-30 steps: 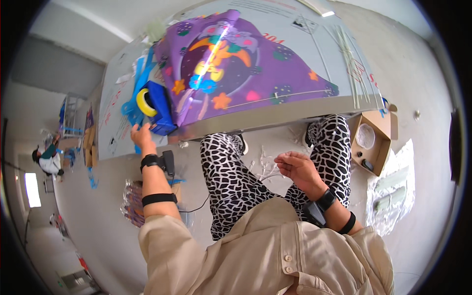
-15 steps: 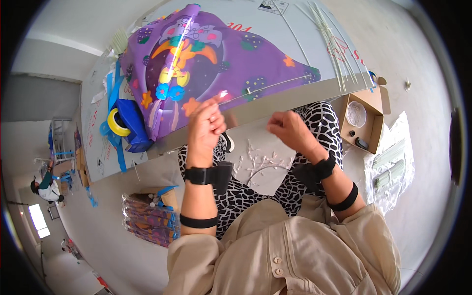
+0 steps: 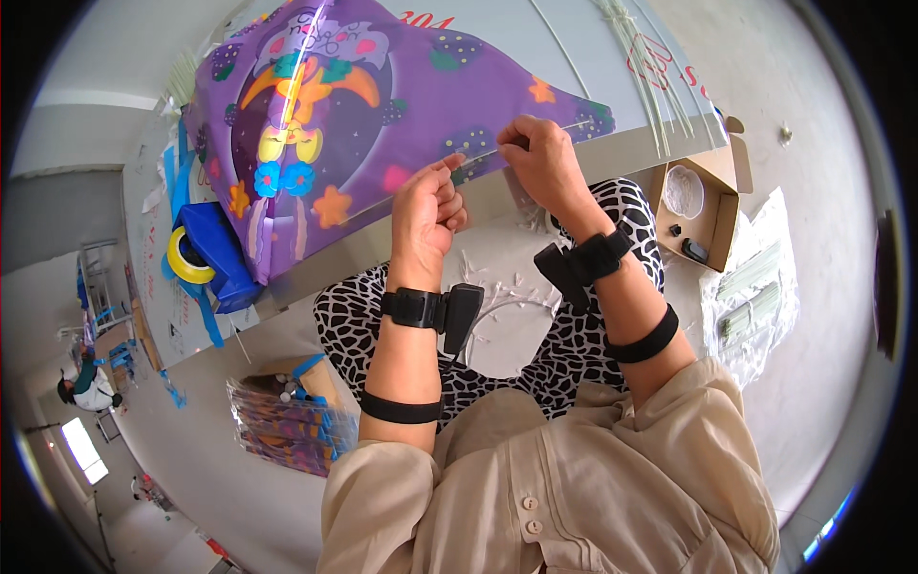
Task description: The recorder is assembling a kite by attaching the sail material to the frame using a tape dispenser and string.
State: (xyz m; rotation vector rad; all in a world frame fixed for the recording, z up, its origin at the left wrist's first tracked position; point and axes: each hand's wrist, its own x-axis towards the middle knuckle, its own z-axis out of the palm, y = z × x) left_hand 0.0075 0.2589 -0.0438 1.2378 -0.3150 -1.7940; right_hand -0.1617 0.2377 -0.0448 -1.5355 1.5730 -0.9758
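Observation:
A purple kite [image 3: 435,91] with a printed cartoon picture lies over the near edge of the board-topped table. Along its near edge runs a thin pale rod [image 3: 482,154]. My left hand [image 3: 427,203] is closed at that edge, thumb and forefinger against the rod, the other fingers curled. To its right my right hand [image 3: 541,165] pinches the rod from above, with the fingertips bent down. The exact grip of both hands is partly covered by the fingers.
A blue tape dispenser [image 3: 218,253] with yellow tape stands left of the kite. Loose pale rods [image 3: 643,81] lie at the table's right. On the floor at right are an open cardboard box [image 3: 715,225] and bagged rods [image 3: 751,306]. Packaged purple kites [image 3: 292,426] lie lower left.
My right hand has moved up and left from above my knee onto the rod. My left hand has shifted slightly right along the kite's edge. The whole view has shifted a little.

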